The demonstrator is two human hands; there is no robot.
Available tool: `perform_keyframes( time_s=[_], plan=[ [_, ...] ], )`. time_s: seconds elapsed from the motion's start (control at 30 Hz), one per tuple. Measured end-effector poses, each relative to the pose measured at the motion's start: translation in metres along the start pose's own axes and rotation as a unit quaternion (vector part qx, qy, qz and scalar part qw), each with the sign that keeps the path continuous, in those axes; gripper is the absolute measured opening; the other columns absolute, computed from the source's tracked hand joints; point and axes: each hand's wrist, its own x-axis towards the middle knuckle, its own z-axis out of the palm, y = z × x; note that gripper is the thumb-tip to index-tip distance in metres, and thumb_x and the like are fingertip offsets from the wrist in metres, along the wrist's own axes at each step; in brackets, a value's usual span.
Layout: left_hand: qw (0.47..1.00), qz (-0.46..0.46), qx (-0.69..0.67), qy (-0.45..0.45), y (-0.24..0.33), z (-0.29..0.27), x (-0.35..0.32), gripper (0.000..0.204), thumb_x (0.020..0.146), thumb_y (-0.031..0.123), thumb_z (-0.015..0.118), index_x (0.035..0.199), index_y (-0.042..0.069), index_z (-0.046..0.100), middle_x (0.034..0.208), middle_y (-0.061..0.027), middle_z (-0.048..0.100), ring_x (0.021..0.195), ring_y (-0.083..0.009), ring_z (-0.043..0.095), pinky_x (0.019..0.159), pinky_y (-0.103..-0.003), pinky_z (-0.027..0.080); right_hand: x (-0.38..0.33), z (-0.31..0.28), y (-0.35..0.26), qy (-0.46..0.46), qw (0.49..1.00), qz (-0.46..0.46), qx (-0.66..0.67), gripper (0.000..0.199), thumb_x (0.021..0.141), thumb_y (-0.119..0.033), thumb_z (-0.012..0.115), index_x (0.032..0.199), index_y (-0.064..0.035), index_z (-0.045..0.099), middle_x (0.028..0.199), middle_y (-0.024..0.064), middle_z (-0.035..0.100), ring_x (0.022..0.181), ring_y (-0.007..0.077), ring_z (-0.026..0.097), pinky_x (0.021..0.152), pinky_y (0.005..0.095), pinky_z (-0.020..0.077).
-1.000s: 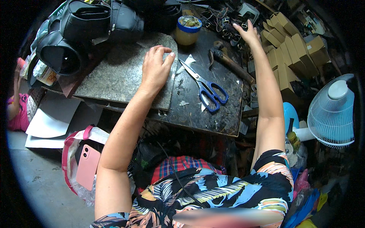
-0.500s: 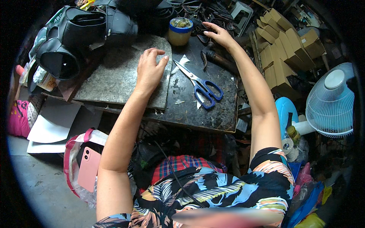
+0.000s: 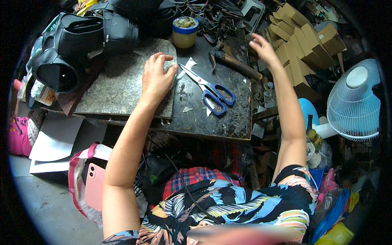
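Observation:
My left hand (image 3: 157, 79) is over the right part of a mottled grey slab (image 3: 118, 87), its fingers loosely bent and thumb apart, with nothing visible in it. Beyond the dark table's (image 3: 232, 126) right edge, my right hand (image 3: 263, 50) is raised with its fingers apart and appears to hold nothing. Scissors (image 3: 210, 89) with blue handles lie on the table, blades partly spread, tips near my left thumb. Behind them rests a hammer (image 3: 241, 67) with a worn wooden handle. A tub (image 3: 184, 38) with a blue rim holds a yellowish-brown substance.
Black leather-like pieces (image 3: 81, 41) are piled at the back left. Dark straps (image 3: 216, 18) lie at the back. Cardboard boxes (image 3: 296, 49) and a fan (image 3: 354, 100) stand to the right. A bag (image 3: 77, 175) with a pink phone (image 3: 95, 188) is at lower left.
My right hand has moved right, from above the back of the table to past its right edge, uncovering more of the hammer. My left hand stays over the slab. The view has shifted slightly.

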Motion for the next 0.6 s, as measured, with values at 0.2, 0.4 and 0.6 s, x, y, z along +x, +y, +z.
perform_keyframes(
  time_s=[0.2,0.4,0.6],
  plan=[
    [1.0,-0.019,-0.009,-0.006,-0.002,-0.003,0.001,0.033,0.087,0.027,0.069,0.112,0.007,0.066,0.131,-0.0169,0.057,0.126,-0.0358,0.051,0.107,-0.044,0.039,0.095,0.008,0.035,0.135,0.957,0.196,0.167,0.087,0.089,-0.04,0.072,0.157,-0.0199,0.022,0.155,0.0164,0.037,0.135,0.0373,0.042,0.096,0.0663,0.038],
    [1.0,-0.027,-0.01,0.002,-0.002,-0.005,0.002,0.032,0.087,0.025,0.069,0.113,0.007,0.065,0.132,-0.0163,0.058,0.125,-0.0346,0.052,0.104,-0.044,0.041,0.146,0.042,0.083,0.108,0.961,0.203,0.156,0.082,0.094,-0.037,0.064,0.159,-0.0217,0.017,0.163,0.016,0.023,0.145,0.039,0.03,0.105,0.0662,0.0324],
    [1.0,-0.031,-0.005,-0.005,0.0,-0.007,0.001,0.032,0.087,0.026,0.069,0.113,0.008,0.065,0.132,-0.0163,0.058,0.125,-0.0345,0.052,0.105,-0.045,0.04,0.164,0.036,0.133,0.03,0.985,0.167,-0.021,0.03,0.096,-0.024,0.063,0.126,-0.0205,0.068,0.115,0.0037,0.07,0.104,0.0204,0.062,0.087,0.0378,0.0475]
  ],
)
